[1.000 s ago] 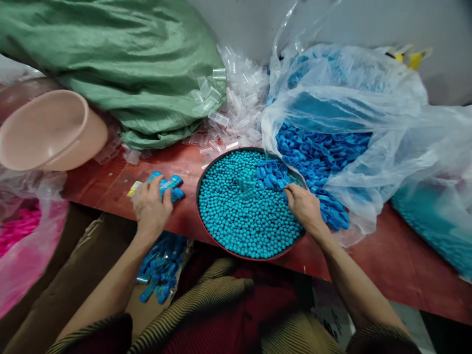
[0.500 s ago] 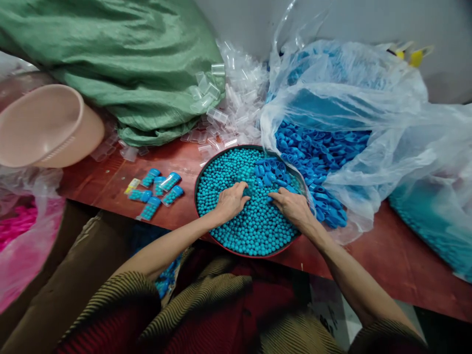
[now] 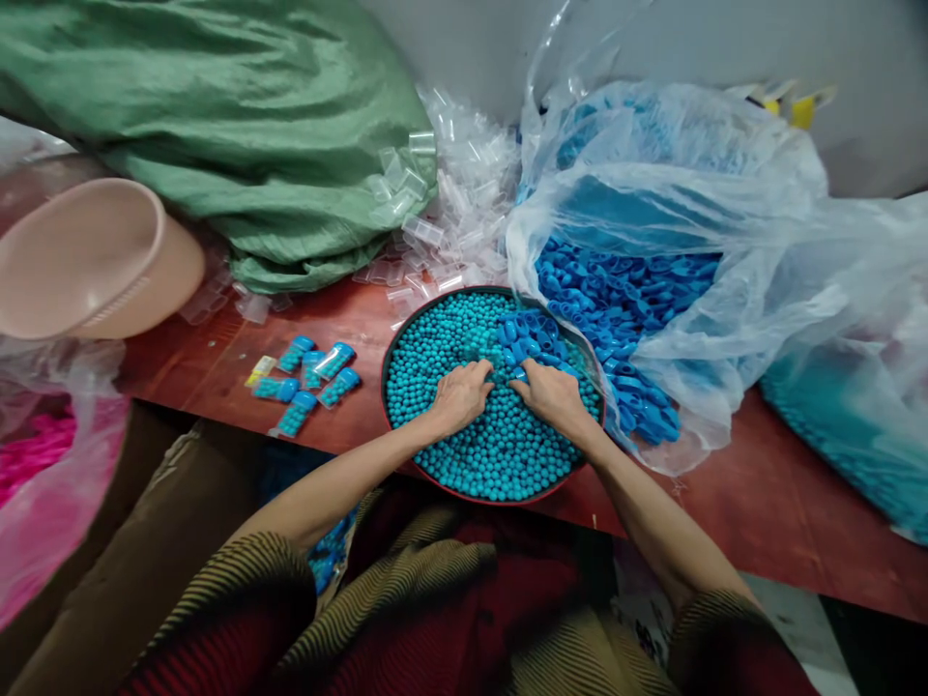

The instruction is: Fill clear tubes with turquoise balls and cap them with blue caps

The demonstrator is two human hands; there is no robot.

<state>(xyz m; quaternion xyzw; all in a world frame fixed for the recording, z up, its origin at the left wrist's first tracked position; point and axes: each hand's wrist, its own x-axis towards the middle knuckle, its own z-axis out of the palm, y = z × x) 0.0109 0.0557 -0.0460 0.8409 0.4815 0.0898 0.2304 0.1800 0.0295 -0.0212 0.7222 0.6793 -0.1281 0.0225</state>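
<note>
A round, dark-red-rimmed tray [image 3: 385, 387] full of turquoise beads [image 3: 500, 454] sits in front of me. Blue plastic caps [image 3: 533, 333] lie on the beads at its back right. My left hand [image 3: 462, 396] is closed over the middle of the tray, its fingers curled around what looks like a clear plastic tube, mostly hidden by the hand. Close by on the right, my right hand [image 3: 551, 394] pinches a blue cap [image 3: 518, 374] at its fingertips. Several small bead-filled bottles [image 3: 334, 361] with blue caps lie left of the tray.
Clear empty tubes [image 3: 464, 213] are heaped behind the tray, beside a green sack [image 3: 290, 145]. An open plastic bag [image 3: 652, 203] spills blue caps at the right. A bag of turquoise beads [image 3: 833, 454] lies far right; a pink basin [image 3: 94, 256] stands at left on the red table [image 3: 188, 362].
My right hand has moved left and slightly up, closer to my left hand. The left hand has shifted slightly right. The view has moved a little.
</note>
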